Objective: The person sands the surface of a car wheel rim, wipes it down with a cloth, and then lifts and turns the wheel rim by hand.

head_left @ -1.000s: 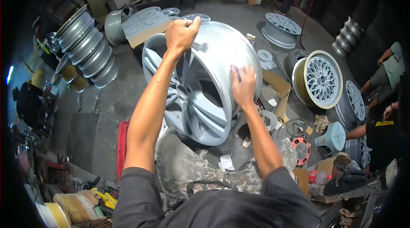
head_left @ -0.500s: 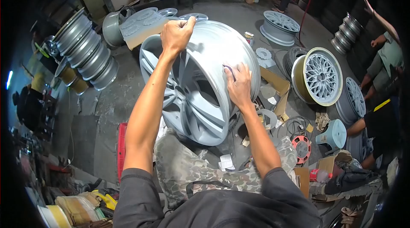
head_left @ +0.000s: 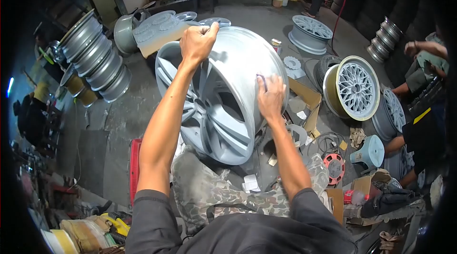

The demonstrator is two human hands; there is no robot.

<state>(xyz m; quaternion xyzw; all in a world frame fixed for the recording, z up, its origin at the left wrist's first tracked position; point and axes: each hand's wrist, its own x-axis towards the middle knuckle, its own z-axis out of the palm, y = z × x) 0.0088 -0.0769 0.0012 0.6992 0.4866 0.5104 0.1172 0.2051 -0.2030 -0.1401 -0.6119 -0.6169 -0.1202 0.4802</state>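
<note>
A grey alloy wheel rim (head_left: 223,132) stands tilted in front of me, its spoked face turned to the left and its pale barrel to the right. My left hand (head_left: 198,44) is closed over the top edge of the rim. On the outside of the barrel lies my right hand (head_left: 271,96), its fingers bent and pressed to the surface. A thin, dark purple-edged piece of sandpaper (head_left: 261,78) shows beside its thumb, mostly hidden under the fingers. Camouflage cloth (head_left: 209,185) covers my lap below the rim.
Stacked rims (head_left: 95,56) stand at left. A gold-lipped mesh rim (head_left: 357,83) leans at right, near a light-blue stool (head_left: 369,151) and an open cardboard box (head_left: 312,104). A red reel (head_left: 334,166) lies on the floor. Other people are at the right edge and the back.
My right hand has slid slightly right and down along the barrel. My left hand keeps its hold on the rim edge. At the far right, a person's raised arm has come down.
</note>
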